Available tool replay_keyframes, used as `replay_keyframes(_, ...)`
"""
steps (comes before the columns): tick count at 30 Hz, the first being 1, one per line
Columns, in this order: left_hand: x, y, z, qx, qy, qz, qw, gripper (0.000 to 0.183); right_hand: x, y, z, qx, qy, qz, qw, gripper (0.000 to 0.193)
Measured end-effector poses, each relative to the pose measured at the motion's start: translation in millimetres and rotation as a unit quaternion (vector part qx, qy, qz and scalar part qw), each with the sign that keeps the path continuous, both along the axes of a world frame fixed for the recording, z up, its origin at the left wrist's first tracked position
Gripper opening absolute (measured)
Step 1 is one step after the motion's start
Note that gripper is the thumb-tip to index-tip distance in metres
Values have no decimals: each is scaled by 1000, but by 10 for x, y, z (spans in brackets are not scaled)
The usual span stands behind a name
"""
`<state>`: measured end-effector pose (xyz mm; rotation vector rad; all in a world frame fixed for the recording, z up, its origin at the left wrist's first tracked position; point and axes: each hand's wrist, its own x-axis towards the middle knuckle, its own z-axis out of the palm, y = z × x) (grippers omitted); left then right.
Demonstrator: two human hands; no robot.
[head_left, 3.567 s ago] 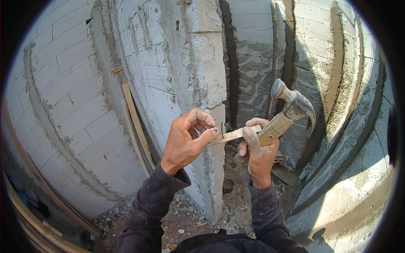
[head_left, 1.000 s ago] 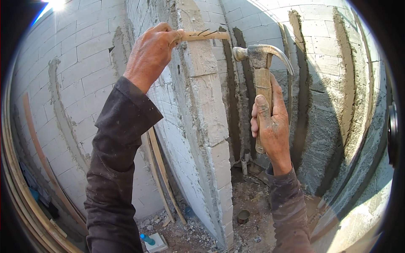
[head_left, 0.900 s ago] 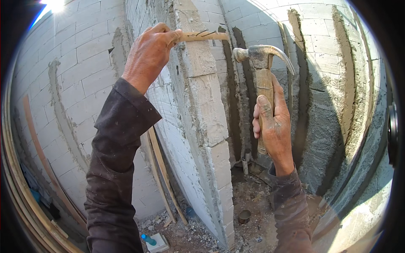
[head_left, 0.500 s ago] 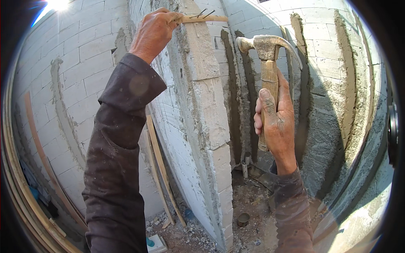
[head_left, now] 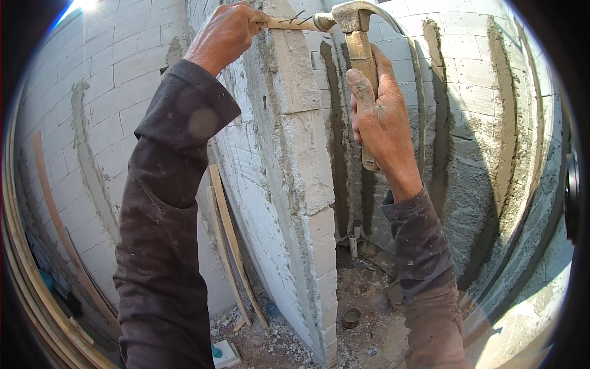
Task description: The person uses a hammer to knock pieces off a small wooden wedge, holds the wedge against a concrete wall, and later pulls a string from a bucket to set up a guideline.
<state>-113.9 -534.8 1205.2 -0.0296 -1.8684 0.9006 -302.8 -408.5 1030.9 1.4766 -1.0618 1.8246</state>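
Observation:
With its fingers pinched on the left end, my left hand [head_left: 226,35] holds a thin wooden strip [head_left: 284,24] level across the end of a white block wall [head_left: 310,147]. Nails [head_left: 299,16] stick up at a slant from the strip. My right hand [head_left: 384,117] is wrapped round the wooden handle of a claw hammer [head_left: 353,18], thumb along the handle. The hammer's striking face is at the strip's right end, beside the nails; I cannot tell whether it touches them.
Two wooden slats [head_left: 228,240] lean against the wall at left. Long boards [head_left: 43,307] stand at the far left edge. Rubble, a small tin can [head_left: 351,317] and grey pipe stubs [head_left: 353,243] are on the floor. Mortar-filled channels [head_left: 501,123] run down the right wall.
My right hand has raised the hammer up and to the left, bringing its head to the strip and nails. The left hand still holds the strip, having shifted only slightly in view.

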Motion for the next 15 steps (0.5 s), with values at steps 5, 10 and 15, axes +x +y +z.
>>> replay_keyframes(5,51,253,-83,52,-35,57,996,25,54,-204,278,-84,62,-53,993,56)
replay_keyframes(10,25,42,-35,-13,-18,9,1000,24,276,-344,235,-75,-10,12,997,53)
replay_keyframes(15,-33,-142,28,34,30,-35,998,22,232,-485,427,-127,16,-2,992,47)
